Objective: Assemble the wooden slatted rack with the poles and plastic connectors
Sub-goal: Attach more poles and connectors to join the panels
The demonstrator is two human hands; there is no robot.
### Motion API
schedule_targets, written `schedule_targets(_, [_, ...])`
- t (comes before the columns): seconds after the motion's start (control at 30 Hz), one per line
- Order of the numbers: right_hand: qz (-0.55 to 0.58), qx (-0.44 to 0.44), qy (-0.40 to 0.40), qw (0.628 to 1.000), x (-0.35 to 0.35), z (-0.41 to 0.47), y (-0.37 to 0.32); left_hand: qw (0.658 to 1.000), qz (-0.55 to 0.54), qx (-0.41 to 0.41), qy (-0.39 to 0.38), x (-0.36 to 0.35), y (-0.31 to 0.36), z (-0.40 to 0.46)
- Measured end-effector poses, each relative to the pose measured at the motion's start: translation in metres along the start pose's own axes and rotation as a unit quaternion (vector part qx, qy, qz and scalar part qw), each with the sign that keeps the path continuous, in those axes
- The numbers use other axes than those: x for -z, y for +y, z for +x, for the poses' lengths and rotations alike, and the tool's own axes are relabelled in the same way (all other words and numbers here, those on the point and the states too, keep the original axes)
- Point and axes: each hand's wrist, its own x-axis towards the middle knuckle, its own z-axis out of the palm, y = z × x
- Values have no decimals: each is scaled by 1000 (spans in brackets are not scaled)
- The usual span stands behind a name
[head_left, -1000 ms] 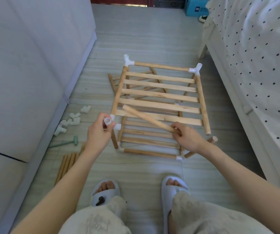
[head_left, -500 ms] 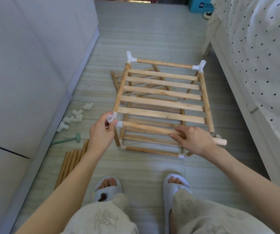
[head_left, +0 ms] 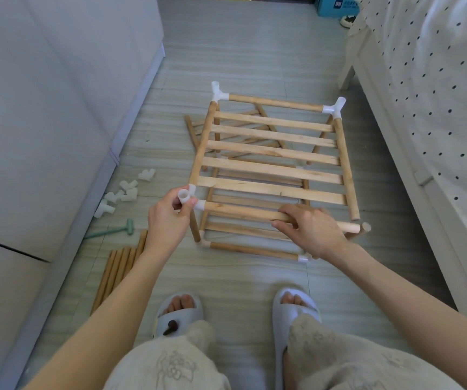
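Right hand (head_left: pixel 312 228) grips pole (head_left: pixel 243 211) lying left-right, its left end at the connector (head_left: pixel 188 199) pinched by left hand (head_left: pixel 167 218), nearer.

The slatted rack (head_left: pixel 274 164) stood on the floor (head_left: pixel 255 52) mid-scene. Left of it lay loose connectors (head_left: pixel 125 192), with a mallet (head_left: pixel 111 231) and spare poles (head_left: pixel 117 271) nearer. A bed (head_left: pixel 437 108) ran along the right.

Pale tiled floor (head_left: pixel 243 52), dotted bed (head_left: pixel 437 80)
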Motion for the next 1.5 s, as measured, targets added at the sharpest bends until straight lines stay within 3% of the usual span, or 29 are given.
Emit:
schedule_targets(0.23, [-23,7,46,999,-12,4,1,1000,2,-1,-1,-2,-5,1])
schedule_targets(0.47, [37,-1,-35,999,-5,12,7,1000,6,-4,4,-4,-6,-2])
schedule_targets(0.67, [50,13,-58,997,0,19,7,1000,-20,3,-6,-2,-4,2])
schedule_targets(0.8, [37,22,-87,995,10,19,6,993,-81,8,-86,7,-1,3])
schedule_targets(0.93, [-14,27,-86,996,18,17,-12,964,67,60,-250,30,-4,1])
schedule_targets(1.03, [9,63,-66,996,28,17,-41,943,120,71,-301,50,-3,-14])
schedule_targets(1.3, [25,146,-90,985,34,33,-120,943,121,130,-280,85,-73,-43])
schedule_targets(1.5, [5,166,-67,984,19,122,-146,955,128,152,-222,79,-123,-2])
